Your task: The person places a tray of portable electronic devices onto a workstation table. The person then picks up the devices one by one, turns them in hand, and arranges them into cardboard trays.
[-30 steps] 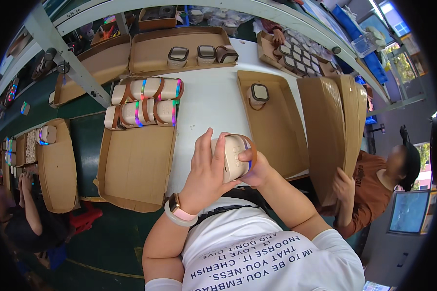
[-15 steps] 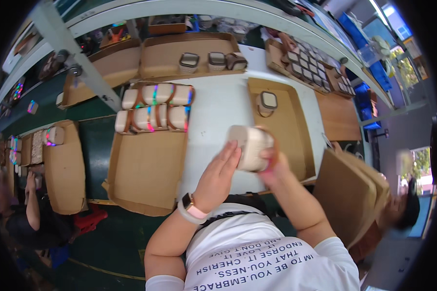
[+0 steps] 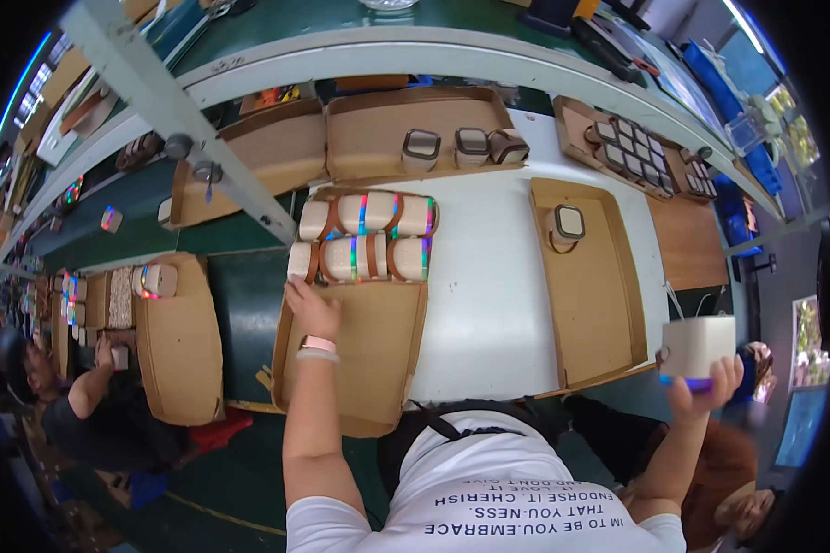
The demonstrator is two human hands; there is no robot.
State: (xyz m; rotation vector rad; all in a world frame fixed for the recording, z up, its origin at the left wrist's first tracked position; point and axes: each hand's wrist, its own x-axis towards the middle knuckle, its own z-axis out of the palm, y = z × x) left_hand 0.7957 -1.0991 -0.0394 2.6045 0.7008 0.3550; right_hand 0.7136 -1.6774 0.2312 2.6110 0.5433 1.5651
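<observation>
My right hand is raised at the far right, its fingers closed round the lower part of a beige, box-shaped portable speaker. A blue-purple band glows along the bottom of that speaker. On the left, my left hand reaches over a cardboard tray, fingers stretched out, their tips at the near end of a beige speaker. That speaker lies at the left of two rows of speakers with brown straps and coloured light bands, at the tray's far end.
Another cardboard tray on the white table bears a single speaker. Farther back are trays with more speakers. A metal frame post slants across the upper left. Other people are at the left and lower right.
My hands have parted: the right has carried the speaker far to the right, while the left has let go and moved left to the tray. The whole view has shifted.
</observation>
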